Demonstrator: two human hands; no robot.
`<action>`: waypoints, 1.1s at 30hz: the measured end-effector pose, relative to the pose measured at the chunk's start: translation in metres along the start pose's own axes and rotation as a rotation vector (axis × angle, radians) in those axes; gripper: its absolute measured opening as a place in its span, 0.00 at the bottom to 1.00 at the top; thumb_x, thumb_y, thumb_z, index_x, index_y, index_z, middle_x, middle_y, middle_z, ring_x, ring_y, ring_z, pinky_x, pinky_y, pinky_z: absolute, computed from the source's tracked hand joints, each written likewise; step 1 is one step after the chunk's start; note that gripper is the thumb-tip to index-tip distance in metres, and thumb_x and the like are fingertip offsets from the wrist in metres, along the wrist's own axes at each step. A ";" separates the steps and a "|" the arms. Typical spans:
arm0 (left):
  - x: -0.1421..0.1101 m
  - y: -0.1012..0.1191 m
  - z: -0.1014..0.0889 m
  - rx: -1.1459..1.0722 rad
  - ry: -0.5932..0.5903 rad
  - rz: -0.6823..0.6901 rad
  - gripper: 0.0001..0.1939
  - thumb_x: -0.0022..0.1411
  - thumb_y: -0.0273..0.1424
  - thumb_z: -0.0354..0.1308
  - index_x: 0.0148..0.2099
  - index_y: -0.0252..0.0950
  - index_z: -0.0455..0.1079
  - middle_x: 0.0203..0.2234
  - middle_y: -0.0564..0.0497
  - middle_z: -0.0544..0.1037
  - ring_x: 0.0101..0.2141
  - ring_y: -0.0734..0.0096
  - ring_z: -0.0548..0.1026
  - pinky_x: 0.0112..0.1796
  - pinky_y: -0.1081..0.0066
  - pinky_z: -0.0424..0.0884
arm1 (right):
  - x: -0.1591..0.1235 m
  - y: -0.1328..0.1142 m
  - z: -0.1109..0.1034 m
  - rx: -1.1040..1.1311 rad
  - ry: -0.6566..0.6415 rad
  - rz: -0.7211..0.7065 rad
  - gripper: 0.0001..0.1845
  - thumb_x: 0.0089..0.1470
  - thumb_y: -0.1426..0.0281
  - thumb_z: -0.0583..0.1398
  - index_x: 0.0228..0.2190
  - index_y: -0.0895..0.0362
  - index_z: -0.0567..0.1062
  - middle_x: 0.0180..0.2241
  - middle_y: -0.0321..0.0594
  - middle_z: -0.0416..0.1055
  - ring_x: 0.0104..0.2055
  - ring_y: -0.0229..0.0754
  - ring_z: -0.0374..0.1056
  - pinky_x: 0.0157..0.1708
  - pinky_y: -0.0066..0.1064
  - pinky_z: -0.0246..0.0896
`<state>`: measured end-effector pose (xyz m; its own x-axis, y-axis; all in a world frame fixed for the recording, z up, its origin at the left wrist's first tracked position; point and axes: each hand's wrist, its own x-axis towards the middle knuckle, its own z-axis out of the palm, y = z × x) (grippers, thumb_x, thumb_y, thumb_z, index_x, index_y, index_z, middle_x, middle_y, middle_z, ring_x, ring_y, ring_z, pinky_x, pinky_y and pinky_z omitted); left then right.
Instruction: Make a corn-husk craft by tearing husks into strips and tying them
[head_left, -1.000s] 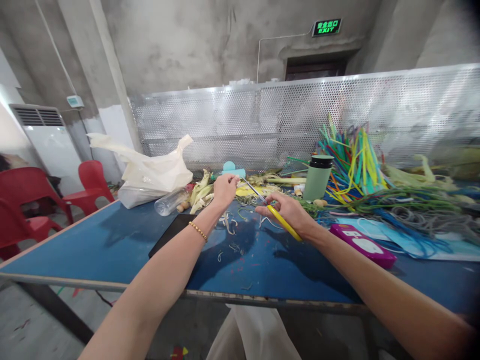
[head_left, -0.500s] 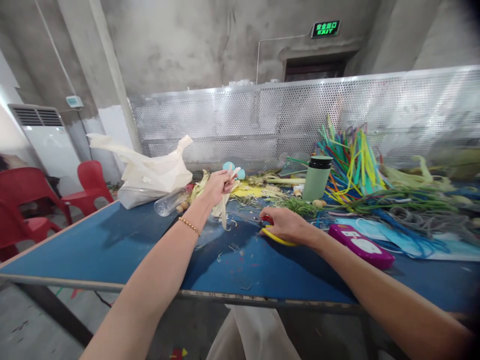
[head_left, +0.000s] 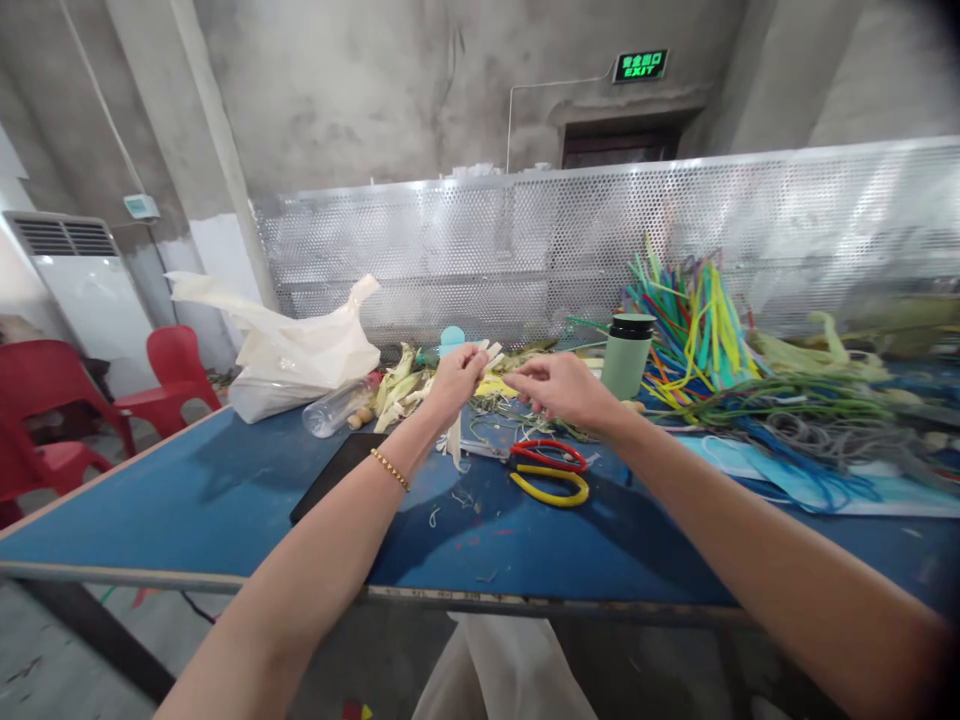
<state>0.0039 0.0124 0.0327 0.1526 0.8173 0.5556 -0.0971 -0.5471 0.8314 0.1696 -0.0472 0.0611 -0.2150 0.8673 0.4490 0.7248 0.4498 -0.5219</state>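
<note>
My left hand (head_left: 459,377) is raised over the blue table (head_left: 187,490) and closed on pale corn-husk strips (head_left: 456,440) that hang down from it. My right hand (head_left: 562,388) hovers just to the right, fingers pinched toward the top of the strips; whether it grips them I cannot tell. Scissors with a red and a yellow handle (head_left: 547,470) lie on the table below my right hand, touched by neither hand. Small husk scraps (head_left: 461,497) lie under my hands.
A black flat slab (head_left: 334,475) lies near my left forearm. Behind are corn husks (head_left: 397,385), a clear bottle (head_left: 334,405), a cream plastic bag (head_left: 300,345), a green flask (head_left: 628,356), coloured strips (head_left: 697,320) and cord piles (head_left: 810,425). Red chairs (head_left: 176,365) stand left.
My right hand put the scissors down on the table and rose toward my left hand. My left hand lifted the husk strips slightly.
</note>
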 end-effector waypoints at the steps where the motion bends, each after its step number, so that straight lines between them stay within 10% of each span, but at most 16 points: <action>1: 0.000 -0.002 0.002 0.003 -0.009 0.011 0.14 0.64 0.32 0.56 0.27 0.35 0.58 0.17 0.59 0.58 0.18 0.84 0.54 0.20 0.79 0.49 | 0.007 -0.003 0.000 0.142 0.011 0.042 0.19 0.54 0.56 0.62 0.29 0.60 0.79 0.24 0.43 0.75 0.21 0.37 0.67 0.19 0.27 0.59; 11: -0.008 0.001 0.009 -0.028 -0.120 -0.044 0.11 0.65 0.34 0.55 0.31 0.35 0.63 0.20 0.56 0.67 0.17 0.82 0.62 0.21 0.77 0.56 | 0.021 0.007 0.021 0.664 0.213 0.039 0.20 0.43 0.56 0.70 0.22 0.60 0.75 0.19 0.40 0.73 0.15 0.32 0.61 0.12 0.24 0.59; 33: -0.009 0.001 0.008 -0.062 -0.302 -0.186 0.15 0.67 0.35 0.53 0.29 0.32 0.68 0.21 0.50 0.72 0.19 0.76 0.69 0.24 0.74 0.64 | 0.018 0.016 0.026 0.626 0.226 -0.051 0.17 0.46 0.58 0.66 0.26 0.60 0.74 0.17 0.34 0.69 0.15 0.32 0.62 0.12 0.24 0.59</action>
<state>0.0103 0.0031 0.0282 0.4560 0.8067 0.3760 -0.0982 -0.3743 0.9221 0.1603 -0.0185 0.0416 -0.0466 0.8062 0.5898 0.1859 0.5871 -0.7879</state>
